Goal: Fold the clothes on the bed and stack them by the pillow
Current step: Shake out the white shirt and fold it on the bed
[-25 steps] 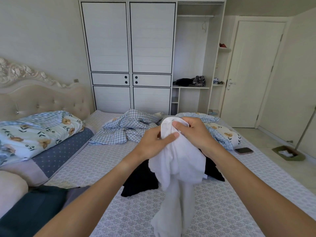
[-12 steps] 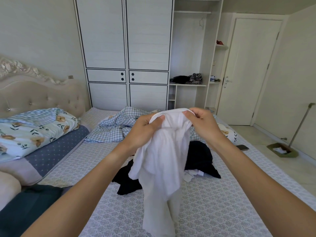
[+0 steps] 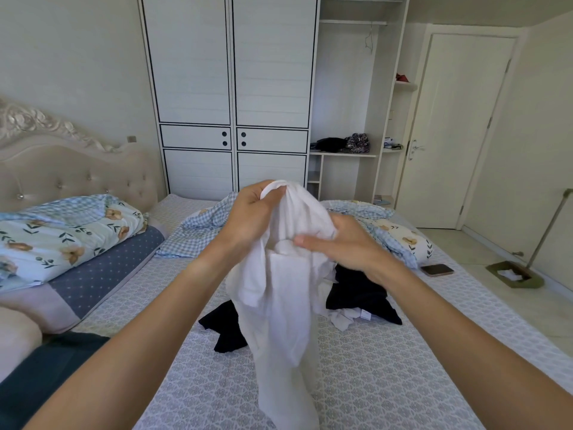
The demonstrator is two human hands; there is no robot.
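Head view. Half a second ago both hands held the top edge of the white garment level and spread apart; now the left hand has gone higher and the right hand has dropped lower and closer in, so the cloth is bunched between them.

The garment is thin, soft white fabric, crumpled at the top and hanging in long loose folds above the bed. The bed's cover is grey-white with a small repeating pattern.

On the bed behind the garment lies a rumpled black garment with a scrap of white cloth at its edge. Further back is a checked blue quilt. Left of the garment, by the padded headboard, a floral pillow rests on a dotted blue one. A phone lies at the bed's right edge.

Both arms reach forward, bare. The left hand's fingers curl tight round the garment's top. The right hand grips the cloth lower down, thumb across the front, fingers tucked behind.
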